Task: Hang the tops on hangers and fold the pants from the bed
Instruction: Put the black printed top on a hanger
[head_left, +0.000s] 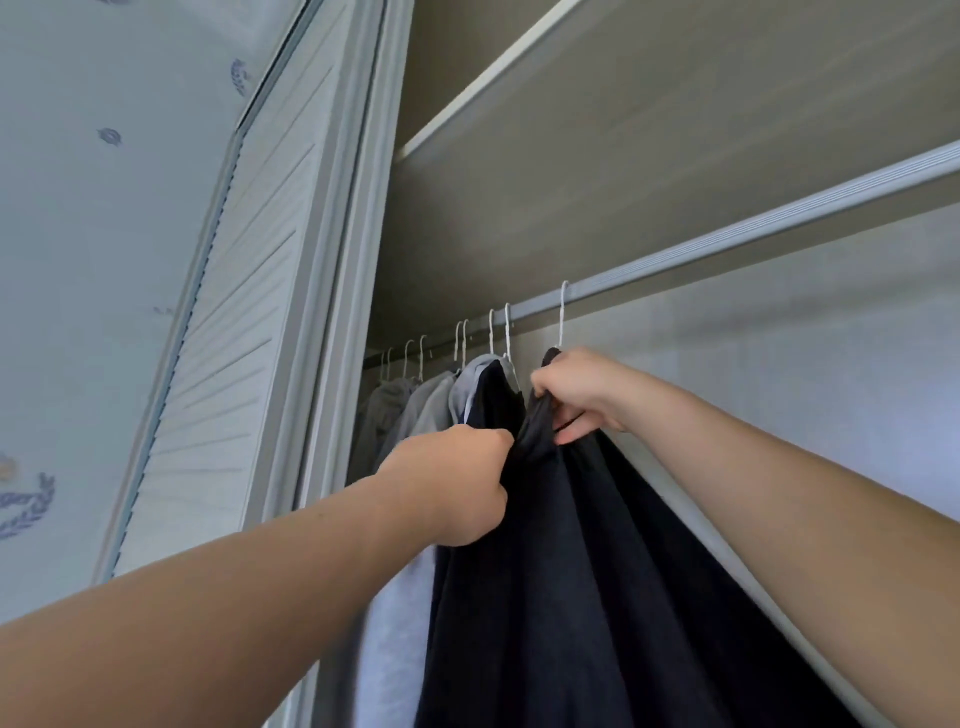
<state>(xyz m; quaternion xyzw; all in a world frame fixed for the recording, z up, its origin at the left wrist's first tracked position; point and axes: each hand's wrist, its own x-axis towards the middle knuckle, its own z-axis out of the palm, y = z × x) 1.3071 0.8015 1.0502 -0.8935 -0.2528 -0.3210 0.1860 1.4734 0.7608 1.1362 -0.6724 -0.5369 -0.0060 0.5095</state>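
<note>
While both our arms reach up into the wardrobe, the head view shows our left hand (457, 488) clenched round a fold of the dark top (571, 571), knuckles towards us and fingers buried in the cloth. Our right hand (576, 395), a little higher and farther in, grasps a bunched part of the same top near its neck, with thumb and fingers curled round the fabric. The dark top hangs from a white hanger (562, 312) whose hook sits over the grey rail (727, 249), the rightmost hook on it; the hanger's shoulders are hidden under the cloth. From our hands the top falls in long folds to the near edge of the view. Just left of it hang a second dark garment (496, 405) and a light grey garment (467, 387), touching each other, and farther left a row of grey tops (410, 410) on more white hooks. Above the rail runs a beige shelf (571, 156). On the left stands a white louvred door (234, 312), and beyond it a pale wall (78, 208) with small blue motifs
</note>
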